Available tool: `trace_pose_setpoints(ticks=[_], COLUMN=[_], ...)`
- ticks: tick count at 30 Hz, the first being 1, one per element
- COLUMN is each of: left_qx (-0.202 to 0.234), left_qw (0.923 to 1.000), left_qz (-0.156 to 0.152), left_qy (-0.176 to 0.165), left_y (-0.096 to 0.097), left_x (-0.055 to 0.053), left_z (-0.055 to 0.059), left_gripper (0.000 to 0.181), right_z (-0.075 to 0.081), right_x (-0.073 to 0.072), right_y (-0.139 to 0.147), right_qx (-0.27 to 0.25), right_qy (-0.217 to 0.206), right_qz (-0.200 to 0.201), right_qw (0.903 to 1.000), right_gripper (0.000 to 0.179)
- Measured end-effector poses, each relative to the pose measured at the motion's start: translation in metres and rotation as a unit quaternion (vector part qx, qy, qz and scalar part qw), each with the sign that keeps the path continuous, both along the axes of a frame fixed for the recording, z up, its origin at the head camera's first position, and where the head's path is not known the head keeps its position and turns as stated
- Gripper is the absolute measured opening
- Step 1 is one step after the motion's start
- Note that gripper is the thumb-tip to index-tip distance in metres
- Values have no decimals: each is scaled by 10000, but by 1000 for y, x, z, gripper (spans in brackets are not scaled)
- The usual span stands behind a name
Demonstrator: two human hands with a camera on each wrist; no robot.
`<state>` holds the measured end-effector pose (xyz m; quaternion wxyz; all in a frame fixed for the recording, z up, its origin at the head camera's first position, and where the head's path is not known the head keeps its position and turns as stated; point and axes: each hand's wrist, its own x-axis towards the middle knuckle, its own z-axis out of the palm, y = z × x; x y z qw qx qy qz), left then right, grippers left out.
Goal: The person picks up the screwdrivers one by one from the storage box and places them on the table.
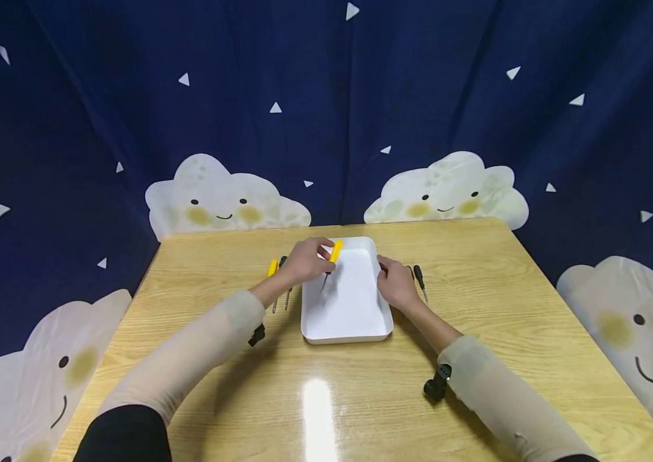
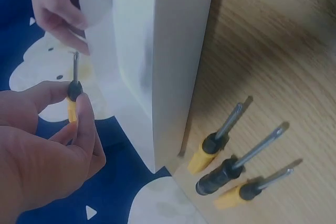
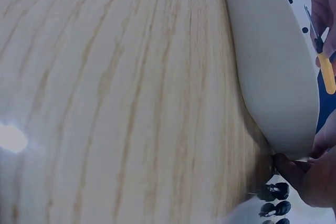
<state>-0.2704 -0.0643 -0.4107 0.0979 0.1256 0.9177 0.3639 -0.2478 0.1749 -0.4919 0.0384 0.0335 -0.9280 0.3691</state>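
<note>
My left hand [image 1: 305,262] pinches a yellow-handled screwdriver [image 1: 335,251] over the white tray [image 1: 355,298]. The shaft points down toward the tray's bottom. In the left wrist view, thumb and fingers grip this screwdriver [image 2: 72,107] around its handle near the black collar. My right hand [image 1: 398,285] holds the tray's right side near the back, thumb outside; its other fingers are partly hidden. Left of the tray lie two yellow screwdrivers [image 2: 203,157] [image 2: 237,196] with a black one [image 2: 214,178] between them, clearest in the left wrist view.
Right of the tray, beside my right hand, lies a black screwdriver [image 1: 420,279]; the right wrist view shows several dark handles [image 3: 275,207] there. The wooden table [image 1: 234,398] meets a dark blue curtain [image 1: 326,115] with cloud shapes behind it.
</note>
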Motion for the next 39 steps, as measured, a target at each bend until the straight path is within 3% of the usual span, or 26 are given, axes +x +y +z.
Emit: trace_pose_setpoints(ticks=[7,17,26,39], left_qx=[-58,109,-6,-293], left_qw=[9998,9997,9996,9975], left_qz=[79,192,260,648], left_qy=[163,135,92,-50], left_y=[-11,-29,-53,-91], left_x=[-3,-7,-13,-17], left_z=[2,11,19,3], left_gripper=[54,58,55,59], right_z=[1,6,7,3], right_x=[0,0,-3,0], right_y=[-1,-2,0,2], right_qx=[-35,19,-30,-89], right_qy=[-10,14,-4,-110], right_qz=[18,18,20,85], right_qw=[10000,10000,10000,9999], right_gripper=[49,49,49,50])
